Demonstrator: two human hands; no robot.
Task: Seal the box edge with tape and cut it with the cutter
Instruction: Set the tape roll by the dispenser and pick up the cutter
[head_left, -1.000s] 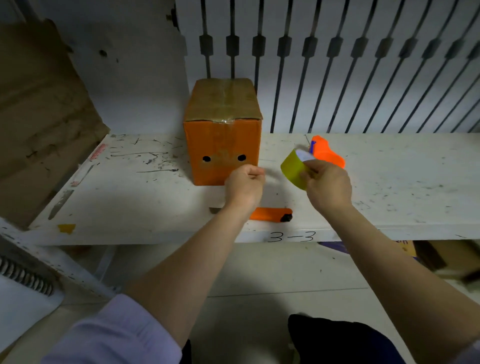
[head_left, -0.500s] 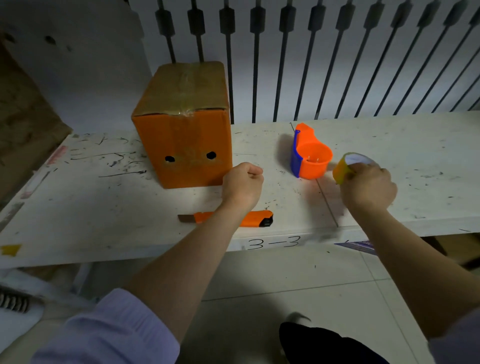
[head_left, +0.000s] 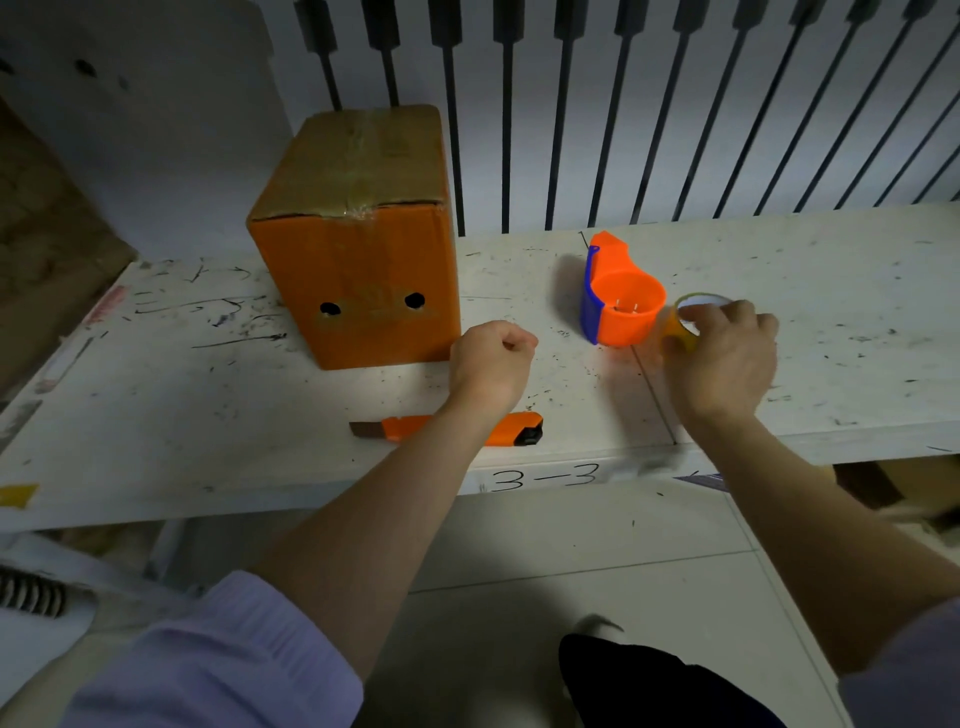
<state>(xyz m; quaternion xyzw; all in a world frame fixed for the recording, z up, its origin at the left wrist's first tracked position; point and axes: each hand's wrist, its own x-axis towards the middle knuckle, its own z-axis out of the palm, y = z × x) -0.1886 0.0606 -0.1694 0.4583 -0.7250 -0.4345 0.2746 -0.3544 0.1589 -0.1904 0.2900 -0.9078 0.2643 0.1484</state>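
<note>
Gripping tape roll (head_left: 693, 322), right hand (head_left: 724, 358) — beside dispenser (head_left: 618, 301); left hand (head_left: 491, 364) fisted.

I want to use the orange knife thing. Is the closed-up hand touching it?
Cannot tell. In the head view the left hand is a fist above the cutter, but the forearm crosses over its middle, hiding any contact or gap there.

A white, scuffed worktop (head_left: 857, 291) marked "3-3" on its front edge carries an orange box (head_left: 363, 280) standing upright at the back left. An orange cutter (head_left: 447, 430) lies flat near the front edge, blade end pointing left. To the right sits an orange and blue tape dispenser (head_left: 618, 306), well apart from the box.
</note>
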